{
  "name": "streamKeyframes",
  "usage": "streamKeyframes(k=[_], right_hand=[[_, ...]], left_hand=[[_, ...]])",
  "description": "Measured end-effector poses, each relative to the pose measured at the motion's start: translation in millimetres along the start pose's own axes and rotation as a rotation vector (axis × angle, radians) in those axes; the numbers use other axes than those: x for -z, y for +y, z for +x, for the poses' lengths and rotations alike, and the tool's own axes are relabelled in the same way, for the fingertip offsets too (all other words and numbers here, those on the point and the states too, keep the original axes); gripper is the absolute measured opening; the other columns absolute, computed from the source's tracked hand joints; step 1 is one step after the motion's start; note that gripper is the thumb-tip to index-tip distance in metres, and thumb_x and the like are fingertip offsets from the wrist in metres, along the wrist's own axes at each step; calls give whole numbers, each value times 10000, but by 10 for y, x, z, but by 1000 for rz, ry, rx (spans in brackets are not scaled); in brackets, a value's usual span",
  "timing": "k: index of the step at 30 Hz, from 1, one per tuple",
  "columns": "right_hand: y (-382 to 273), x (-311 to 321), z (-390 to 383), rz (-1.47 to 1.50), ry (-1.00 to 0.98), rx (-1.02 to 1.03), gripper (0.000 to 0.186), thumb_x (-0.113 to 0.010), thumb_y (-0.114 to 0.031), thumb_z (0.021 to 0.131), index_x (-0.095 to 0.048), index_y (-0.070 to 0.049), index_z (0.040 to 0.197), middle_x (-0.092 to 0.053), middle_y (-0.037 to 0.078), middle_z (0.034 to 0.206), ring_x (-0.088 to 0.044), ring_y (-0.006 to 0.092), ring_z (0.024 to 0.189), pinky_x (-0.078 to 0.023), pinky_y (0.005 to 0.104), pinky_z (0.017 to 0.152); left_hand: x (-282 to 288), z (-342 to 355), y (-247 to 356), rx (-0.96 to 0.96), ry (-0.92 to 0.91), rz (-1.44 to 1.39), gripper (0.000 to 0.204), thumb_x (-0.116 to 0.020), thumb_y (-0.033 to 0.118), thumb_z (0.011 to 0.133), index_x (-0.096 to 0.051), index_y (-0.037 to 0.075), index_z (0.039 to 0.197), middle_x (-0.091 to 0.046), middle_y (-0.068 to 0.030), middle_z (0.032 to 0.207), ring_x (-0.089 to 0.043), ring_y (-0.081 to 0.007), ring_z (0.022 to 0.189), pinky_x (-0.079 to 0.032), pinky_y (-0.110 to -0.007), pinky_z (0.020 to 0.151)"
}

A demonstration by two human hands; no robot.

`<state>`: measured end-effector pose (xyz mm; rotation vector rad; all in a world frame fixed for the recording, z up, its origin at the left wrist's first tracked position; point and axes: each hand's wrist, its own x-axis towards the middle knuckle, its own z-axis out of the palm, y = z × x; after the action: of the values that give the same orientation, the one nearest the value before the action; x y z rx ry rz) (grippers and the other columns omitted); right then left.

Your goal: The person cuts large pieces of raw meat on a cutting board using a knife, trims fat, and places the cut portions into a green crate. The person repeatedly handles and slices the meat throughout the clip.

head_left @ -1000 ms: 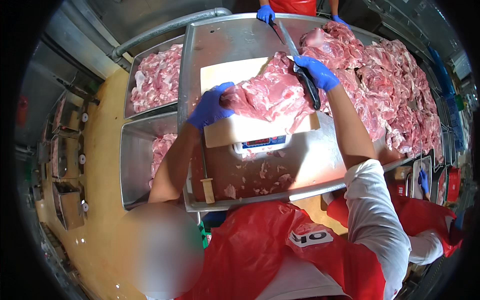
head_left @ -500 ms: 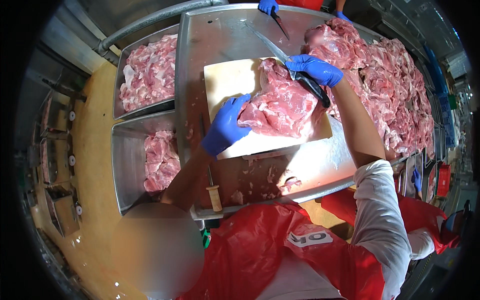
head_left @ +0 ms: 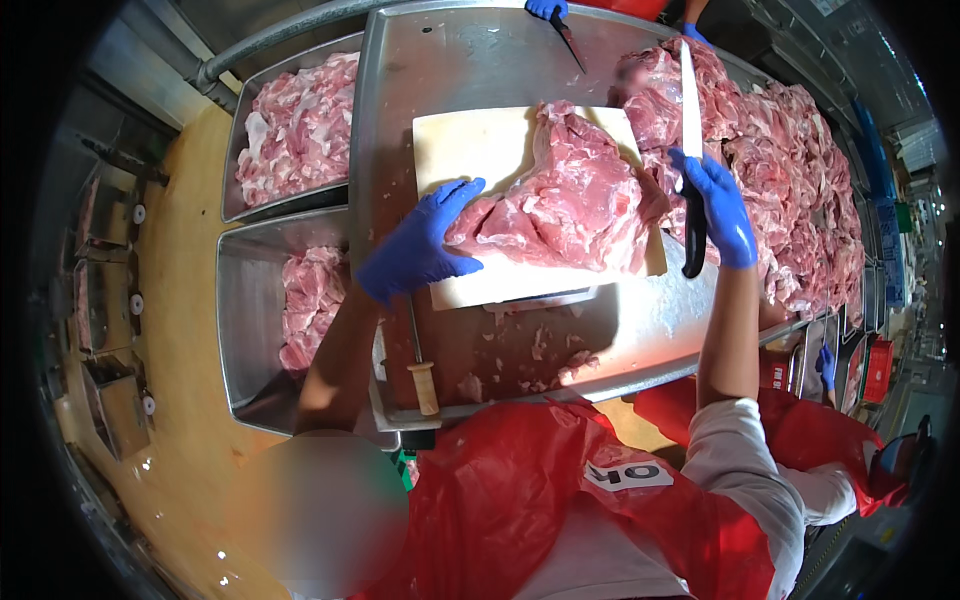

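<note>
A large slab of raw pink meat [head_left: 575, 200] lies on a white cutting board [head_left: 450, 150], overhanging the board's right side. My left hand [head_left: 425, 245], in a blue glove, is at the meat's left end with thumb and fingers spread; whether it touches the meat is hard to tell. To the right of the board, my gloved right hand [head_left: 722, 212] is closed on the black handle of a knife [head_left: 690, 110]. The blade points away from me, above the pile of meat.
A big heap of raw meat [head_left: 790, 190] covers the right of the metal table [head_left: 480, 50]. Two metal bins [head_left: 235, 300] with meat stand left. A wooden-handled sharpening steel [head_left: 424, 388] lies near the front edge. Across the table, another person's gloved hand [head_left: 546, 9] holds a knife.
My right hand has moved right, away from the meat, and the blade has swung from far left to straight ahead. The meat is spread wider; my left hand has shifted left and opened.
</note>
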<state>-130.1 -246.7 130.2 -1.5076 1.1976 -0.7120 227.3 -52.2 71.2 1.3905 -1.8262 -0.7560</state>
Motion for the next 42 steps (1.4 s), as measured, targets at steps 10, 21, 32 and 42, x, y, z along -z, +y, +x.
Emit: streamKeyframes(k=[10,21,32,42], right_hand=[[419,-336,58,215,-35,-80,236,-591,-257,963,-648,-42,1045,-570,-53,813,-488,42,711,-423,202,663],[-49,-1,-175,43,-6,61,341,-553,-274,977,-629,-23,1194,-604,-8,928,-511,68,791,-435,223,713],[422,-612,-1114,305,107,-199,206,-590,-280,964,-654,-84,978,-557,-41,723,-490,42,610,-397,206,545],[198,-753,-1101,-196,290,305,282,-538,-251,984,-593,21,939,-610,110,702,-586,177,621,-454,336,576]], left_hand=[[-907,-42,457,176,304,125,646,-710,107,720,-440,-58,1283,-479,-222,1166,-538,-375,1013,-443,-415,921],[-163,30,43,-203,459,234,651,-705,44,785,-409,-22,1361,-516,-177,1234,-528,-282,1134,-463,-404,937],[-1503,-40,280,74,462,443,563,-585,166,876,-396,-181,1277,-481,-411,1215,-532,-504,1101,-445,-490,964],[-1062,52,105,21,678,-59,255,-668,27,766,-583,-20,1002,-590,-206,890,-596,-318,783,-492,-390,657]])
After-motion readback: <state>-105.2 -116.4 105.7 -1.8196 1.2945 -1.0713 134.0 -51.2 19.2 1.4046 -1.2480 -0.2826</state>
